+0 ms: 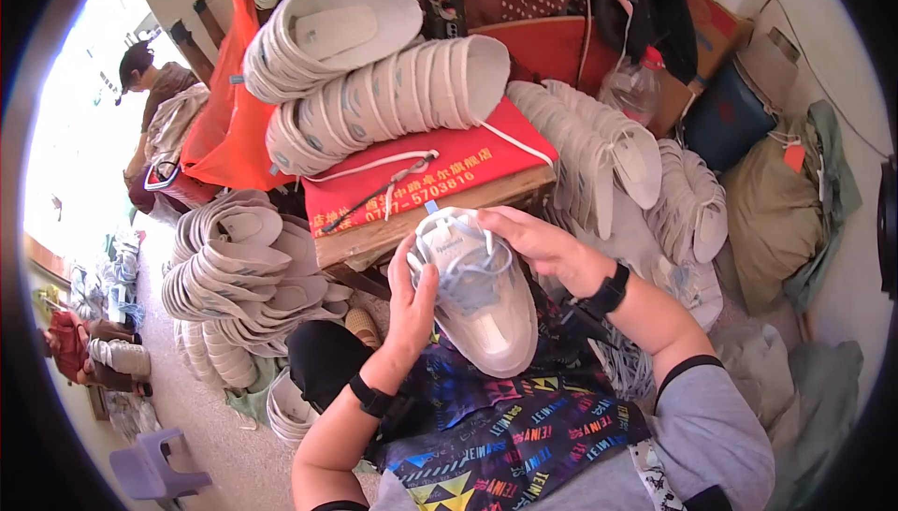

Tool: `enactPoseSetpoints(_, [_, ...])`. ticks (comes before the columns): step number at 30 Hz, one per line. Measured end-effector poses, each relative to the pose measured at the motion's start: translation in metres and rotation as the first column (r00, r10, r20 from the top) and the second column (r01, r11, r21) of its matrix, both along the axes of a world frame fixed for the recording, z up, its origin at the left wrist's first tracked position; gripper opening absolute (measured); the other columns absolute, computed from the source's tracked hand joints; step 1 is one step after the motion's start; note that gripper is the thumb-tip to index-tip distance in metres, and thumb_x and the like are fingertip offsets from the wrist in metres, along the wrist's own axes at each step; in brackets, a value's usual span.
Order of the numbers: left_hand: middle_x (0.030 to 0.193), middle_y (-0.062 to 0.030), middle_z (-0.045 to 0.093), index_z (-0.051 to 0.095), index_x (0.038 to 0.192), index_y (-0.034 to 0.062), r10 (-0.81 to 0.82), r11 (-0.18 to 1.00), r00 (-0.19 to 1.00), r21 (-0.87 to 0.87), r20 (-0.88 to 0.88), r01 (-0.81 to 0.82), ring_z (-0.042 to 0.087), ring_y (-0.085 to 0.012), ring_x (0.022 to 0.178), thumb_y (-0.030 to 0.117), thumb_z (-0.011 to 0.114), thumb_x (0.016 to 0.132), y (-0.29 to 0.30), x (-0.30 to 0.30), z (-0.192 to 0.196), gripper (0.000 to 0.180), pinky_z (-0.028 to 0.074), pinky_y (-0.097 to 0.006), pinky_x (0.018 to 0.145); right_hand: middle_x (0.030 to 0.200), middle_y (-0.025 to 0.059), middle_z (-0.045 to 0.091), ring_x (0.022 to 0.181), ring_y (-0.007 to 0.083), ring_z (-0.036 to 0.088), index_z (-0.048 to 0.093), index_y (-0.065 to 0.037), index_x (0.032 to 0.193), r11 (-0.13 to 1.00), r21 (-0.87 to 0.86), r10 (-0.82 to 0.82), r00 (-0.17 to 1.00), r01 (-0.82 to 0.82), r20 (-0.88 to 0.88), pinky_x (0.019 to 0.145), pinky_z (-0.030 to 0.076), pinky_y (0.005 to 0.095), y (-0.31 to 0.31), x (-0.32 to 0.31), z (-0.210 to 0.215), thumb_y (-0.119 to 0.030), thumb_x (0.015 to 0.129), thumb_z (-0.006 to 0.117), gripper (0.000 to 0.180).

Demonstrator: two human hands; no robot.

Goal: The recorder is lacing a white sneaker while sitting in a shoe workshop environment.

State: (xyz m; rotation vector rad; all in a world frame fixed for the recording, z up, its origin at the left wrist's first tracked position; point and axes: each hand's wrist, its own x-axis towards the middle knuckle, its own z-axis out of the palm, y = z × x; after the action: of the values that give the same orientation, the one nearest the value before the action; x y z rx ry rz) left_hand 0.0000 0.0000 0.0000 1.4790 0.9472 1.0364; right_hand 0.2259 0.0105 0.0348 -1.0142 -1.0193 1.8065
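Bending both arms [655, 319] over the patterned apron [524, 422], with the left hand [409, 310] at nine o'clock of the white shoe [479, 310] and the right hand [547, 244] at two o'clock. Gripping the shoe between the fingers of both hands, near its opening. Pointing the toe [505, 359] to five o'clock, away from the fingertips, and the blue tab [431, 206] to eleven o'clock, near the wooden table [374, 246].

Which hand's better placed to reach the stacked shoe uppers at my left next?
Probably the left hand: it's nearer the stacked shoe uppers than the right hand, though both hold a laced upper.
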Motion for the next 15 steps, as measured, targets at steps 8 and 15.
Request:
enactPoseSetpoints(8, [0.149,-0.0239,0.030,0.030,0.147,0.0013,-0.207,0.884,0.973,0.407,-0.105,0.232,0.031,-0.0352,0.139,0.025,0.058,0.091,-0.018,-0.017,0.052,0.067,0.023,-0.041,0.115,0.120,0.0194,0.064,0.106,0.0250,0.065,0.049,0.002,0.134,0.952,-0.223,0.043,0.810,-0.212,-0.584,0.095,0.051,0.0393,-0.015,0.007,0.026,-0.055,0.099,0.040,0.068])
enactPoseSetpoints(15, [0.144,-0.0198,0.043,0.042,0.142,0.0010,-0.208,0.912,0.956,0.312,-0.207,0.266,0.040,-0.0315,0.135,0.018,0.062,0.092,-0.003,-0.027,0.070,0.057,0.031,-0.038,0.111,0.116,0.0170,0.067,0.099,0.0240,0.068,0.054,0.000,0.130,0.901,-0.335,-0.033,0.724,-0.278,-0.689,0.092,0.054,0.0388,-0.018,0.014,0.038,-0.044,0.102,0.042,0.053])
